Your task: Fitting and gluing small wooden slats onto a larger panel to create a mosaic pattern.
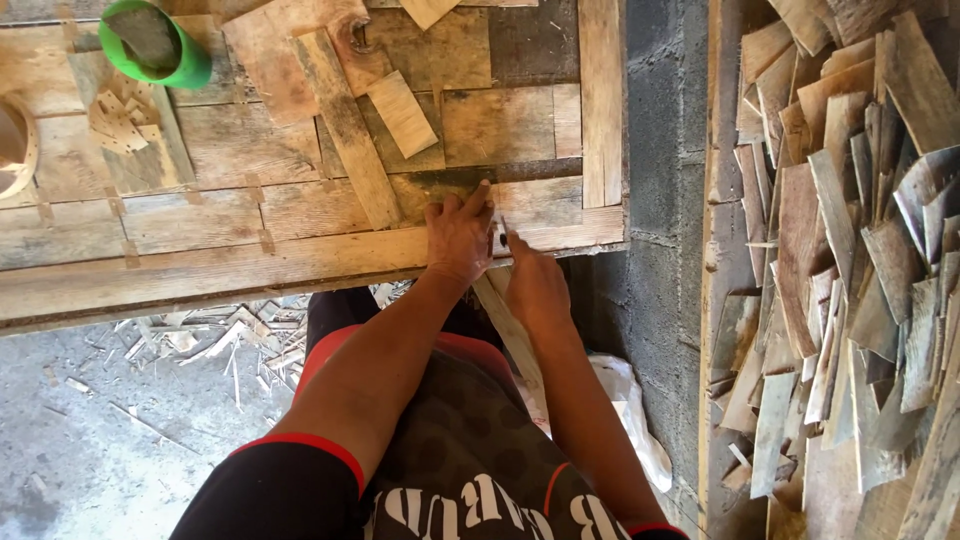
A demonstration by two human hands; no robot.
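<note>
My left hand point(457, 238) lies flat on the front edge of the wooden workbench point(200, 265), fingers spread, pressing on the top end of a thin wooden strip point(510, 335). The strip slants down from the bench edge between my forearms. Right beside it, my right hand point(535, 287) is closed around a small tool. Only the tool's narrow tip point(502, 226) shows, between the two hands. How the tool meets the strip is hidden by the hands.
A green cup point(152, 42), a long plank point(345, 125), small wood offcuts point(118, 122) and a round wooden hoop point(14, 148) lie on the bench. A concrete block wall point(655, 200) stands to the right, with a heap of wood shingles point(850, 250) beyond. Shavings point(215, 335) litter the floor.
</note>
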